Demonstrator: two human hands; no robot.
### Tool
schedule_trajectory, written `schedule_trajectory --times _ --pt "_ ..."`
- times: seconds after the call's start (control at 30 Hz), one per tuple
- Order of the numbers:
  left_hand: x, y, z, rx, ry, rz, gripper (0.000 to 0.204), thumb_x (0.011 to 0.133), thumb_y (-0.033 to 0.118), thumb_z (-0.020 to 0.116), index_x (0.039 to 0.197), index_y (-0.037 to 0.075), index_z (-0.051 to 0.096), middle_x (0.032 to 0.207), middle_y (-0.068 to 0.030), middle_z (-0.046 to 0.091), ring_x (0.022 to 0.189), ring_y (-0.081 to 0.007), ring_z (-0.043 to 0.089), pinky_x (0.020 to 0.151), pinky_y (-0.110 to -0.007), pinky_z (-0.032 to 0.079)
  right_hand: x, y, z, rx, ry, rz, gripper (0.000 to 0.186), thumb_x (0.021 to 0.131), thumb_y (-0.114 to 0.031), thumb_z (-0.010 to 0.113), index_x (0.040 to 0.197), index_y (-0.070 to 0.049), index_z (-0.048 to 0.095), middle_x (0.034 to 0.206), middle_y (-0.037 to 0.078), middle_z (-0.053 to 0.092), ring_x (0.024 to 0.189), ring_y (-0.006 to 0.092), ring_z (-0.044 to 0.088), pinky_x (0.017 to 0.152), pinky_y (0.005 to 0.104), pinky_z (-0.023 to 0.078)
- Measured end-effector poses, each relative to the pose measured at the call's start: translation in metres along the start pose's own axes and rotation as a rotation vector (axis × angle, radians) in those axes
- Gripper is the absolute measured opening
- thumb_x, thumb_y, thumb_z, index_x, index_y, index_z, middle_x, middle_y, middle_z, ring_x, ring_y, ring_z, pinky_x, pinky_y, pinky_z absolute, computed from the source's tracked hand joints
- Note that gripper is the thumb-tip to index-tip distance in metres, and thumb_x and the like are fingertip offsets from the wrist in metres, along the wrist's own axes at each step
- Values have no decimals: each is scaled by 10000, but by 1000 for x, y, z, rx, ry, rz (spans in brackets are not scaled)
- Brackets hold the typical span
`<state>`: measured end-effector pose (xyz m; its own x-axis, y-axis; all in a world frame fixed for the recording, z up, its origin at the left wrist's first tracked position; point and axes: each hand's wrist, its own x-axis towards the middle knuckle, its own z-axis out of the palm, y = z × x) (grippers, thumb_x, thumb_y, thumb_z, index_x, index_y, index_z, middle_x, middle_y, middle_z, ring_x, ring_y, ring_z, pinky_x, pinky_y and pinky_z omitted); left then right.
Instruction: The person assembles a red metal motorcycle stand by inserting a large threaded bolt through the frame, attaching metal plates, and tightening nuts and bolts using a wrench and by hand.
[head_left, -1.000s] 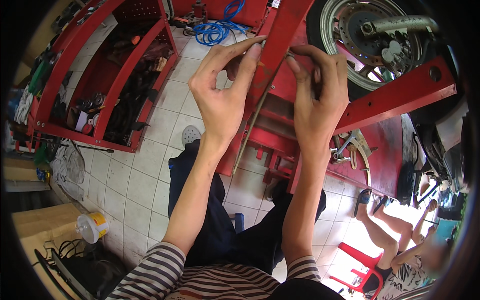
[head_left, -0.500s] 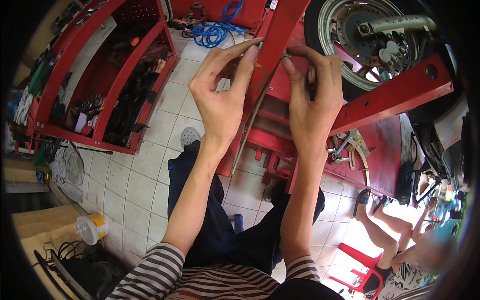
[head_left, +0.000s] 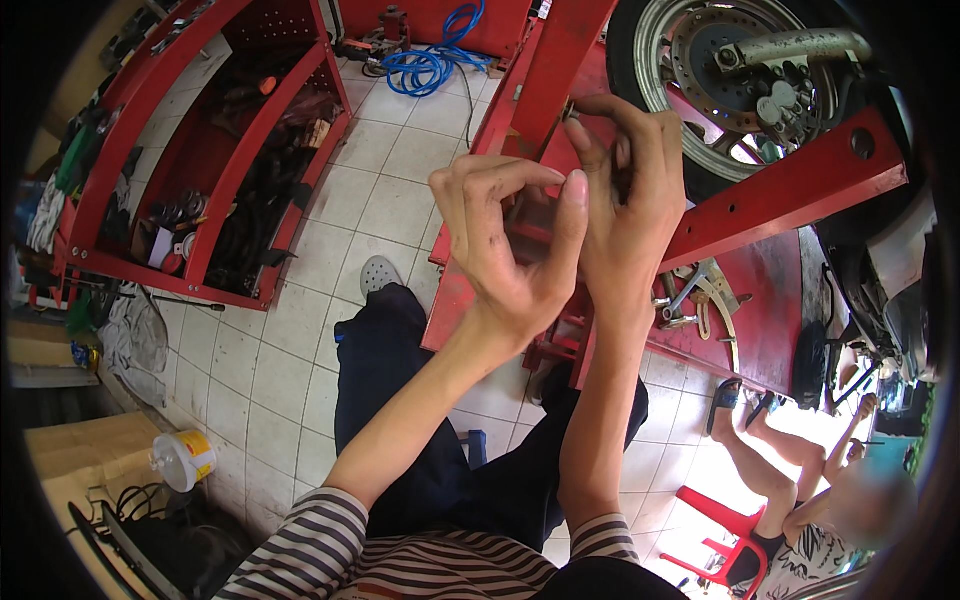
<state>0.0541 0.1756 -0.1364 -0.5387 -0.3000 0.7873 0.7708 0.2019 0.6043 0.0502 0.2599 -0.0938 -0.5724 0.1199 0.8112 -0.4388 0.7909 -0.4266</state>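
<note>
My right hand (head_left: pixel 632 190) is closed in a pinch beside a slanting red metal post (head_left: pixel 563 70). A tiny dark metallic bit shows at its fingertips, too small to name. My left hand (head_left: pixel 515 235) is in front of the red lift frame, lower than the right fingertips and close to the right palm. Its thumb and forefinger come together, the other fingers curled. Whatever they may hold is hidden.
A motorcycle wheel (head_left: pixel 650 60) with brake parts stands behind my right hand. A red beam (head_left: pixel 790 190) juts right, above metal parts (head_left: pixel 700 300) on the red platform. At left are a red tool cart (head_left: pixel 235 150) and white bucket (head_left: pixel 185 460). A person sits on a red chair (head_left: pixel 720 540).
My left hand has come down and right, from the post's left side to near my right hand. The thin rod that slanted down between my hands no longer shows. My right hand stays put.
</note>
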Motion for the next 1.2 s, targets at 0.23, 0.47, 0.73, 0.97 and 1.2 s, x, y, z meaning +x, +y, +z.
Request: schedule_trajectory --times 0.23,0.47,0.73,0.97,1.2 --pt "-19 35 -1 -385 -60 -495 214 962 97 551 1067 33 376 627 -1 474 468 -34 369 466 -188 267 2 -3 -2 -12 -15 16 212 790 -33 693 983 -98 632 853 58 495 584 171 507 493 335 418" --pt "-17 40 6 -621 -79 -746 167 1006 196 461 1021 39 406 567 10 417 409 -34 317 430 -207 228 3 1 -2 11 -2 15 217 781 -30 702 975 -101 635 838 48 482 565 155 475 486 316 405" --pt "-21 43 11 -638 36 -655 183 1011 223 441 999 44 408 575 4 398 431 -46 328 457 -214 239 4 2 -3 -21 -5 4 234 775 -28 700 987 -107 639 829 51 474 569 157 474 488 317 407" --pt "-17 43 11 -564 57 -740 216 1009 254 443 939 50 456 549 28 372 418 -38 303 456 -211 210 3 -2 -2 -10 -19 16 233 775 -37 701 991 -110 653 838 39 484 579 146 499 494 316 427" --pt "-13 40 10 -547 14 -724 219 1016 239 429 948 42 496 566 32 379 416 -21 295 439 -207 213 2 -2 -3 -47 8 -28 232 776 -17 687 988 -110 675 819 30 486 585 128 515 487 303 432"
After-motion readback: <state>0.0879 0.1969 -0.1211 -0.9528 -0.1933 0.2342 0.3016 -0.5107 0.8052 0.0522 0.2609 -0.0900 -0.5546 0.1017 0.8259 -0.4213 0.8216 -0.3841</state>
